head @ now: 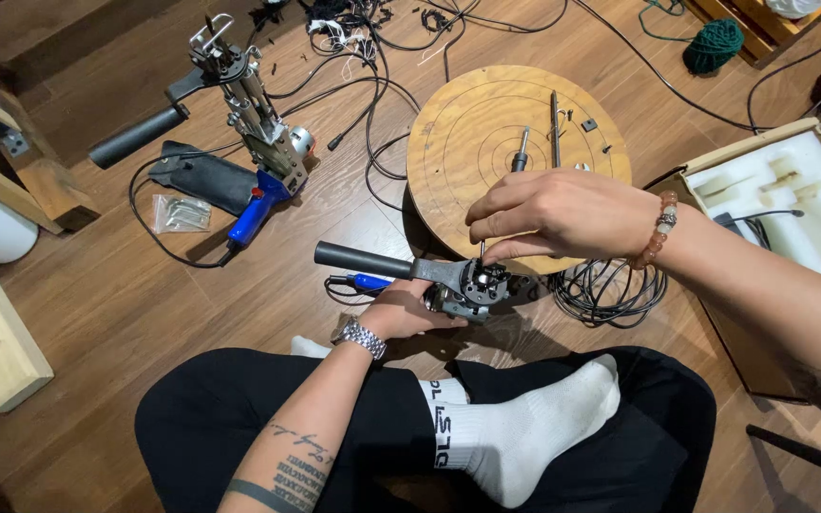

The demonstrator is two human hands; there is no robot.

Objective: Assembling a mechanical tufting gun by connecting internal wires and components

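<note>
- A tufting gun (453,283) with a black side handle and a blue grip is held low over the wooden floor (97,304), just in front of the crossed legs of the seated person.
- The gun is supported from below by the left hand (401,312), whose fingers are curled closed around its body; a metal watch (361,335) is worn on that wrist.
- The top of the gun's head is met by the right hand (548,217); its fingers (496,249) are pinched closed on a thin tool, too small to be identified, that is pressed down into the mechanism.
- A bead bracelet (662,228) is worn on the right wrist.
- Just behind the hands, a round wooden disc (486,114) is seen, with a few small tools and screws laid on it.
- A coil of black cable (610,290) lies beside the disc, under the right forearm.
- A second tufting gun (254,133) with a blue grip is placed well apart to the left, beside a black pouch (203,177) and a small clear bag (181,214).
- An open box with a white foam insert (791,199) is found at the right.
- A ball of green yarn (715,45) lies at the far edge.
</note>
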